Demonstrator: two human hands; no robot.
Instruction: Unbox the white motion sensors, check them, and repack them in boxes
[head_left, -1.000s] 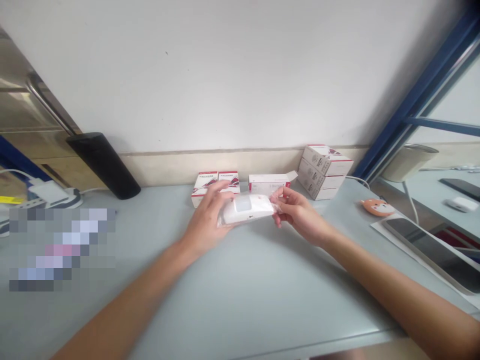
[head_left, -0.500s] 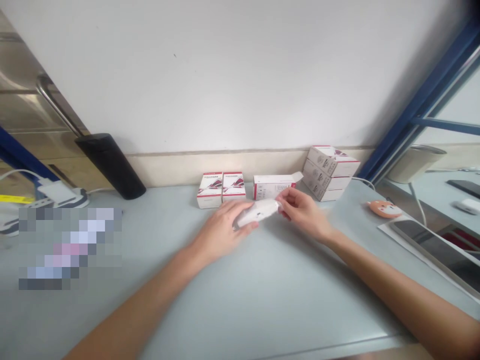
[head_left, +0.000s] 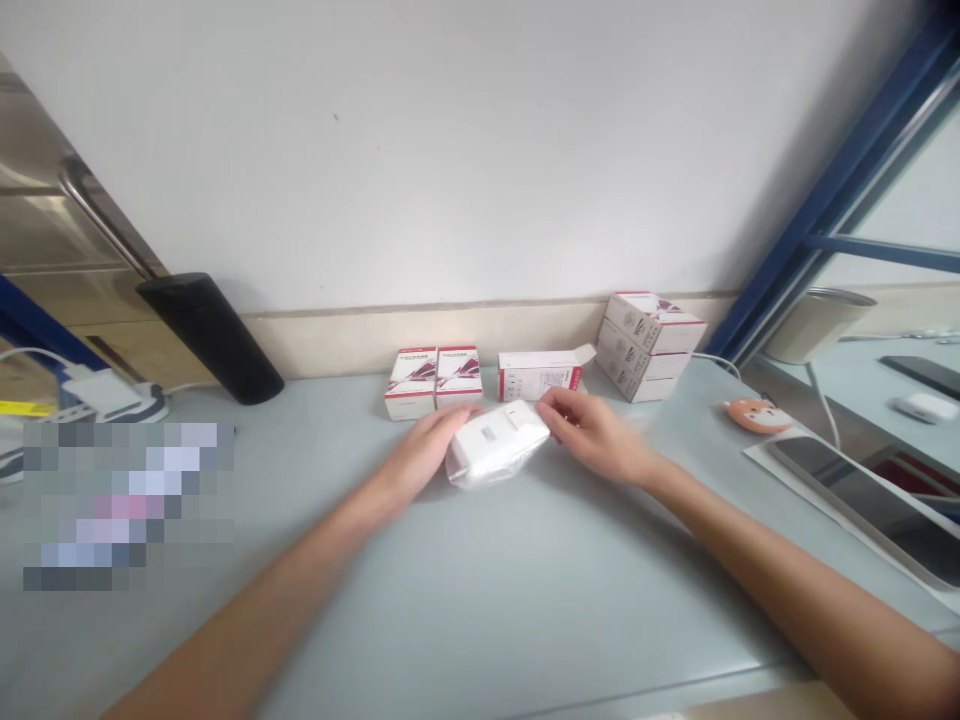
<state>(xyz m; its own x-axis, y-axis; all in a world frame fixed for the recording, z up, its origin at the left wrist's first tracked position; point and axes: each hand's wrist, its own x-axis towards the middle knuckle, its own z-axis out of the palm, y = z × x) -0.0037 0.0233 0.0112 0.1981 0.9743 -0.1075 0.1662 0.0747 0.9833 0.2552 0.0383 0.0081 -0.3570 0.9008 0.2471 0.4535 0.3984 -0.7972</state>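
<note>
A white boxy device [head_left: 501, 437] in a clear plastic bag is held between my two hands just above the table. A small grey rectangle shows on its upper face. My left hand [head_left: 421, 450] grips its left end, with the fingertips partly hidden behind it. At the right corner, my right hand [head_left: 592, 428] is closed in a pinch on the device or its bag. Directly behind, an opened white-and-red carton [head_left: 536, 377] lies on its side, its flap sticking out to the right.
Two white-and-red cartons [head_left: 411, 383] stand side by side near the wall. To the right rises a stack of similar cartons [head_left: 651, 345]. A black cylinder [head_left: 214, 340] leans at left. An orange animal-faced object [head_left: 757, 415] and a phone [head_left: 870, 505] lie right.
The bagged device has turned so that a broad face with a grey rectangle shows. My left hand has shifted left and down. The view has moved slightly right.
</note>
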